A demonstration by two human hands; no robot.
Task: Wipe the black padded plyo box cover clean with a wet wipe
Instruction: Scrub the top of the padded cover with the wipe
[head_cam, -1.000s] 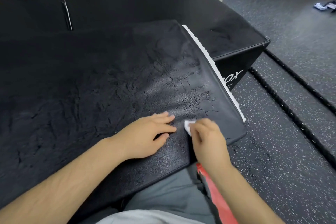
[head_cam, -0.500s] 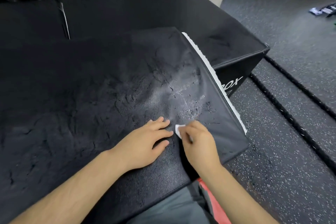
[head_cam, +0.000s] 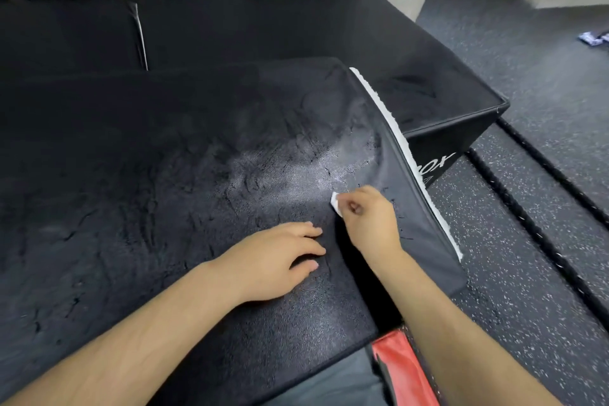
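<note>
The black padded plyo box cover (head_cam: 164, 191) lies spread wide in front of the person, its cracked, grainy top filling the left and middle of the scene. A paler, damp-looking sheen shows on it just beyond the hands. The right hand (head_cam: 369, 221) has its fingers curled around a small white wet wipe (head_cam: 335, 208) and presses it onto the cover near the right edge, where the side panel folds down. The left hand (head_cam: 273, 260) rests flat beside it, nearer, fingers straight and palm down on the cover. A white fuzzy strip (head_cam: 395, 138) runs along the cover's right flap. Beyond it sits another black box (head_cam: 329, 30) with white lettering on its side. On the right, thick black ropes (head_cam: 540, 234) lie on the speckled rubber floor (head_cam: 527, 306).
</note>
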